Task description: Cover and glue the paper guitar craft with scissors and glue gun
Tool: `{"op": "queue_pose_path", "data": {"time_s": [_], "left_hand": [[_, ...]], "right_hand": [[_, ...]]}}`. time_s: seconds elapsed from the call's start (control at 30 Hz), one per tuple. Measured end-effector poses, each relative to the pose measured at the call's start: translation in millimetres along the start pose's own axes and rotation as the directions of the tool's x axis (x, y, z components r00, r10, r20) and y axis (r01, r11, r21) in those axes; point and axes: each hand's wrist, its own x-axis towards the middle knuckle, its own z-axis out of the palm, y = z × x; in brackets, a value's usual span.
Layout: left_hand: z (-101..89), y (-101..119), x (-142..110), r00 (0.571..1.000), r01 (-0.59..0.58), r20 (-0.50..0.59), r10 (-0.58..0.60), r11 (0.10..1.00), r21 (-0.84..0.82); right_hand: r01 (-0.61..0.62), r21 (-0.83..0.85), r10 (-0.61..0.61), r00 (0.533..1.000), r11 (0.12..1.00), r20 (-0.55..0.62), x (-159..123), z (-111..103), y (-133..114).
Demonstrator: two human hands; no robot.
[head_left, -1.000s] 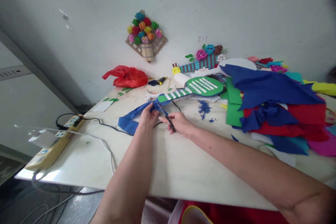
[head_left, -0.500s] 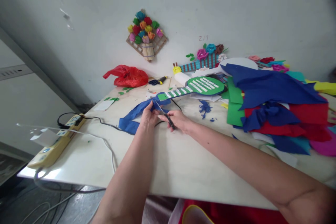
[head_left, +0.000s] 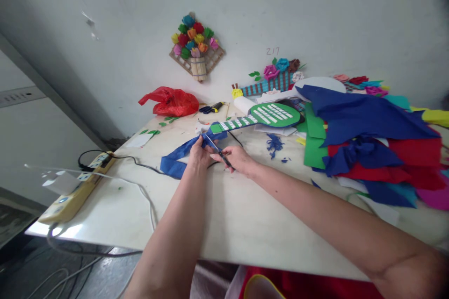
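Observation:
My left hand (head_left: 199, 154) pinches a long strip of blue crepe paper (head_left: 173, 162) near the middle of the table; the strip loops away to the left. In my right hand (head_left: 235, 158) are small scissors with dark handles (head_left: 224, 160), their blades pointing up and left against the blue paper by my left fingertips. Just beyond lies a green, racket-shaped cutout (head_left: 275, 114) with white strips, its narrow end touching the blue paper. How far the blades are into the paper is too small to tell.
Stacked coloured paper (head_left: 372, 117) covers the right side. Blue scraps (head_left: 274, 144) lie nearer. At the back are a red plastic bag (head_left: 171, 102) and dark pliers with yellow (head_left: 211, 108). A power strip (head_left: 79, 194) with cables sits on the left edge. Flower crafts (head_left: 198, 49) hang on the wall.
The scissors have tilted slightly and their handles look closer together. My left hand stays on the blue paper, and the whole view has shifted a little.

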Motion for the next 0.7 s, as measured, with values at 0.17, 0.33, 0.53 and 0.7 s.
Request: {"op": "queue_pose_path", "data": {"time_s": [0.17, 0.33, 0.53, 0.7], "left_hand": [[7.4, -1, -7, 0.997, -0.026, -0.067, 0.030, 0.998, 0.054], [8.0, -2, -5, 0.993, -0.058, -0.102, 0.056, 0.998, -0.016], [7.7, -2, -4, 0.994, -0.080, -0.077, 0.076, 0.996, -0.050], [7.4, -2, -5, 0.995, -0.084, -0.066, 0.080, 0.995, -0.054]], "right_hand": [[0.015, -0.058, -0.017, 0.999, 0.998, -0.029, 5, 1, 5], [0.027, -0.096, -0.031, 0.999, 0.995, -0.044, 9, 2, 12], [0.046, -0.161, -0.056, 0.997, 0.986, -0.055, 11, 0, 14], [0.037, -0.102, -0.040, 0.999, 0.994, -0.021, 11, -1, 14]]}}
